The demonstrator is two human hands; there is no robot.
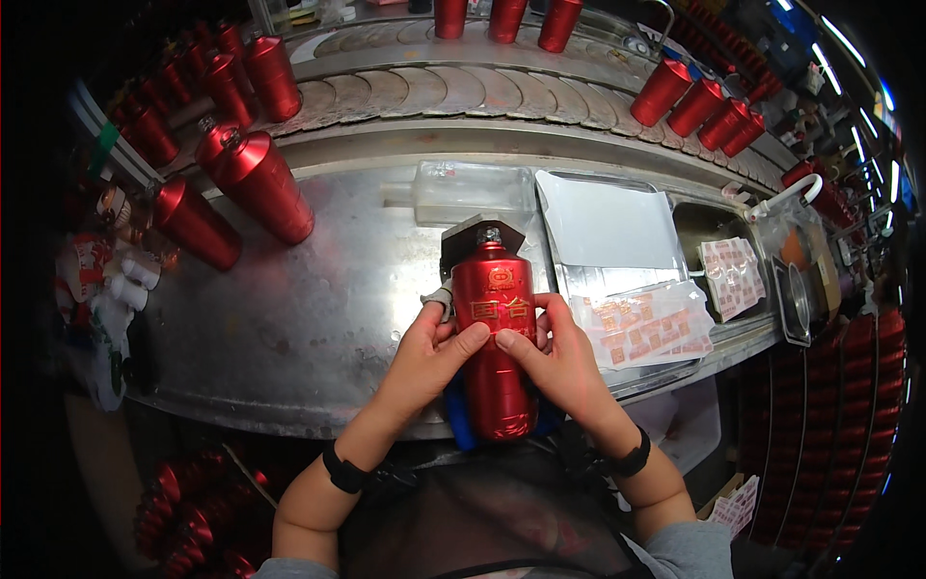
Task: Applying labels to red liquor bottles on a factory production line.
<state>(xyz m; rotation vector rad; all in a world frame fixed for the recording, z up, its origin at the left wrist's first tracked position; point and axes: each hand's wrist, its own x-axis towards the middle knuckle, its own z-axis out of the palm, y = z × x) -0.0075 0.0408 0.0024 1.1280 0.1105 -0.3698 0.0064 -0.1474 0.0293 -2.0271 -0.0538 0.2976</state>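
A shiny red bottle (497, 386) with gold lettering lies in front of me, its clear neck pointing away. My left hand (437, 349) grips it from the left side, thumb pressed on its front. From the right, my right hand (552, 349) holds the same bottle, its thumb nearly meeting the other. A dark angular rest (511, 232) stands behind the bottle's neck, and some blue material (461, 415) shows beneath its base. The fingers behind the bottle are partly hidden. A greyish cloth wrap (442, 297) shows at a left finger.
Several red bottles (275, 188) stand on the steel table (270, 328) at left. A clear rectangular bottle (473, 193) lies behind. To the right are a white sheet (612, 222), decal sheets (646, 328) and a sink (699, 217). A plated conveyor (424, 92) carries more red bottles (661, 92).
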